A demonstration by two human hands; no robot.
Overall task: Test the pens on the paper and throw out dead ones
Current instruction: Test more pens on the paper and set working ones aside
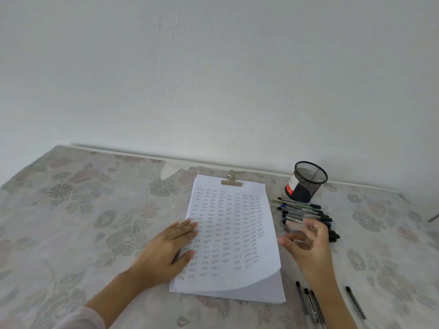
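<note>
Floral table against white wall: I see left hand flat on paper, right hand spread empty, nearer pens lying crosswise toward right edge.

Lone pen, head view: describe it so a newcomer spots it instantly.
Start at the clipped paper stack mid-table, then go right past the right hand. Nearest the frame's bottom right, the lone pen lies by itself, apart from the cluster of pens beside the wrist.
</note>
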